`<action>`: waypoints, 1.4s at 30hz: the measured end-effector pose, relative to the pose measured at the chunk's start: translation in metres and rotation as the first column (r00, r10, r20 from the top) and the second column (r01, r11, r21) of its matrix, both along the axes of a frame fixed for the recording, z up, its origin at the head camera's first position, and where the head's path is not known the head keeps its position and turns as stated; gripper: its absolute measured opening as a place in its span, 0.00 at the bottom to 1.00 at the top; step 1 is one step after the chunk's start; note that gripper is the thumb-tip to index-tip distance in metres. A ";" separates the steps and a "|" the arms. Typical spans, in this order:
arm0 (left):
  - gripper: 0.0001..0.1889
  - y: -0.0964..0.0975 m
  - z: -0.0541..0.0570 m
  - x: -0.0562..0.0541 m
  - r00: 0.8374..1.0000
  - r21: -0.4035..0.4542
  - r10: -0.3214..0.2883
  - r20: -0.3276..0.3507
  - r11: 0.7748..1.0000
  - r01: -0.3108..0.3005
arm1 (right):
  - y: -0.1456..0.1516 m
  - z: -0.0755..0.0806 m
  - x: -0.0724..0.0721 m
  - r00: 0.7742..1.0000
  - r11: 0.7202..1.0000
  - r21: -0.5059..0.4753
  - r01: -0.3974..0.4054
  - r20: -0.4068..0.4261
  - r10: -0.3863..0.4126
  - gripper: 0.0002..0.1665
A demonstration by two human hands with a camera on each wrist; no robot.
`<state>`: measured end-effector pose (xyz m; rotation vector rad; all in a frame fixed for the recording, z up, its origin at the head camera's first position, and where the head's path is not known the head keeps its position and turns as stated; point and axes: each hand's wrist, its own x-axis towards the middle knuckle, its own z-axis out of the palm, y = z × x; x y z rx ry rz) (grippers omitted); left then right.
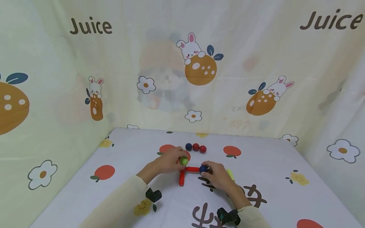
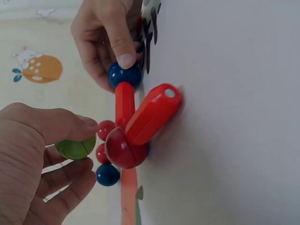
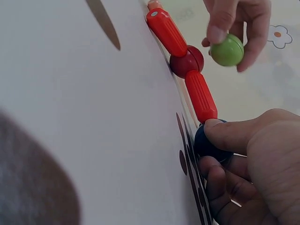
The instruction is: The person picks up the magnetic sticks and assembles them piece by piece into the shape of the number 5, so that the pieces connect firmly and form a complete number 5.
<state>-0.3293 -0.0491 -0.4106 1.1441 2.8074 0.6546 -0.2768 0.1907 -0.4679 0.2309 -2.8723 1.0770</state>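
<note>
Over the tabletop (image 1: 85, 190), left hand (image 1: 171, 160) pinches green ball (image 1: 183, 161) near the joined red ball (image 2: 125, 152); right hand (image 1: 219, 176) grips blue ball (image 2: 123, 76) at the end of a red rod (image 1: 192, 169), best held steady against twisting.

I count three red balls (image 1: 195, 147), two dark blue balls (image 1: 188, 146) and one green ball (image 1: 183, 161), six in all. Lower centre, I see two red sticks (image 1: 192, 169); just right of them, one yellow-green stick (image 1: 230, 174), partly hidden. I have two hands (image 1: 218, 175) and two black wrist devices (image 1: 154, 194). Three printed rabbits (image 1: 191, 50) show on the backdrop (image 1: 125, 57), with two "Juice" words (image 1: 91, 26), upper left and upper right.
</note>
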 end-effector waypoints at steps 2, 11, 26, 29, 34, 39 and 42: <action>0.17 -0.003 -0.002 0.004 1.000 0.004 -0.022 -0.010 1.000 0.022 | 0.000 0.000 0.001 1.000 1.000 -0.003 0.000 0.002 0.000 0.22; 0.14 -0.016 -0.007 0.019 0.994 0.098 -0.096 0.045 0.991 0.091 | -0.001 0.000 0.003 1.000 1.000 -0.001 0.004 0.006 -0.004 0.22; 0.17 -0.020 -0.016 0.037 0.988 0.076 -0.126 0.094 0.990 0.119 | -0.001 0.001 0.004 1.000 1.000 0.007 0.021 0.003 -0.021 0.23; 0.16 -0.020 -0.020 0.039 0.987 0.053 -0.131 0.094 0.991 0.126 | -0.001 0.000 0.004 1.000 1.000 0.005 0.014 -0.004 -0.014 0.23; 0.15 -0.020 -0.023 0.041 0.978 0.079 -0.164 0.130 0.985 0.154 | 0.000 0.000 0.003 1.000 1.000 -0.010 -0.001 -0.010 0.001 0.22; 0.15 -0.018 -0.025 0.041 0.973 0.092 -0.179 0.146 0.982 0.167 | 0.000 0.001 0.003 1.000 1.000 -0.011 0.001 -0.001 -0.001 0.22; 0.15 -0.018 -0.026 0.042 0.968 0.089 -0.185 0.171 0.981 0.172 | -0.001 0.002 0.004 1.000 1.000 -0.008 0.003 0.003 -0.003 0.22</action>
